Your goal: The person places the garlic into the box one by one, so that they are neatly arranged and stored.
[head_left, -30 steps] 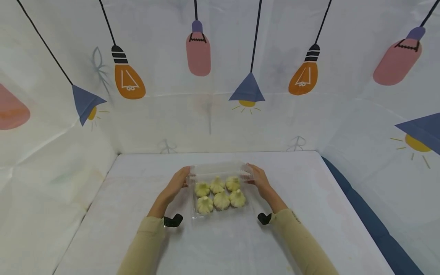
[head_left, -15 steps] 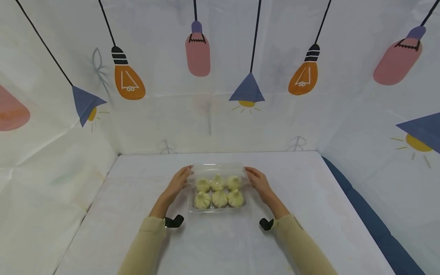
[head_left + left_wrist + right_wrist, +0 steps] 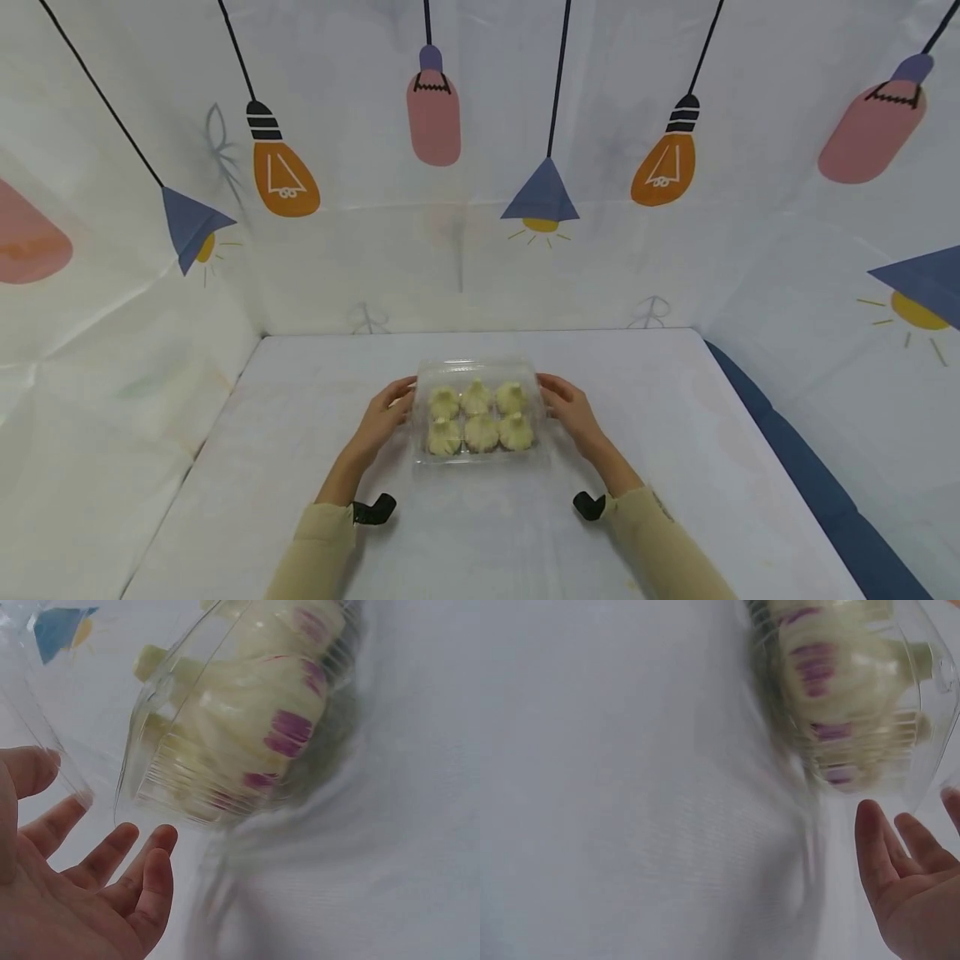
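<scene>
A clear plastic clamshell box (image 3: 480, 458) stands on the white table, with several pale garlic bulbs (image 3: 481, 432) in two rows inside. Its clear lid (image 3: 45, 720) leans over the bulbs, its edge apart from the base in the left wrist view. My left hand (image 3: 384, 417) is at the box's left side; thumb and forefinger tips touch the lid's edge, the other fingers loosely bent. On the right side is my right hand (image 3: 576, 412), fingers fairly straight, one fingertip at the lid's edge in the right wrist view. Purple marks show on the bulbs in both wrist views.
The white table (image 3: 465, 542) ends at a white back wall (image 3: 360, 267) printed with hanging lamps. Blue fabric (image 3: 795, 467) runs along the table's right edge. Black wrist mounts (image 3: 375, 508) stick inward from both sleeves.
The lid has swung from the far side down toward me, over the garlic bulbs. Both hands have come slightly nearer to me along the box's sides.
</scene>
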Available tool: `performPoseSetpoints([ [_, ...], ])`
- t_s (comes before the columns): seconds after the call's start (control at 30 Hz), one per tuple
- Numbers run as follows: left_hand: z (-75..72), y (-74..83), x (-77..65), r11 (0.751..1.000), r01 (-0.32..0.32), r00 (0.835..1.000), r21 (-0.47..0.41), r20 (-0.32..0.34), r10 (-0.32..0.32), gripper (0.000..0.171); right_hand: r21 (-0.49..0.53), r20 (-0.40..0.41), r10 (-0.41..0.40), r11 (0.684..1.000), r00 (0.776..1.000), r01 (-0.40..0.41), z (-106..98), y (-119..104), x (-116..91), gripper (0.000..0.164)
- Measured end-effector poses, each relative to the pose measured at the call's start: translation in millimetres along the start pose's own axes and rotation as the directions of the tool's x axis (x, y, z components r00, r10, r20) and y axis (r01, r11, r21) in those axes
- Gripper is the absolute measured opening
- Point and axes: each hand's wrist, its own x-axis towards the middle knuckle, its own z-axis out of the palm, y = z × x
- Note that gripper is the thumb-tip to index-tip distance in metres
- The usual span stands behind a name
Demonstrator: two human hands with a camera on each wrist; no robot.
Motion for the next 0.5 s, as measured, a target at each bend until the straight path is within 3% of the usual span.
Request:
performPoseSetpoints([
  [0.17, 2.1, -20.1, -8.9, 1.000, -0.018, 0.999, -0.013, -0.031, 0.018, 0.047, 0.006, 0.006, -0.008, 1.000, 1.000, 0.008, 3.0, 2.9, -15.6, 0.044],
  [0.5, 5.7, -30.1, -34.5, 0.998, -0.059, 0.998, -0.031, -0.016, 0.059, 0.046, -0.022, 0.021, -0.051, 0.998, 0.998, 0.051, 7.2, 8.7, -46.7, 0.044],
])
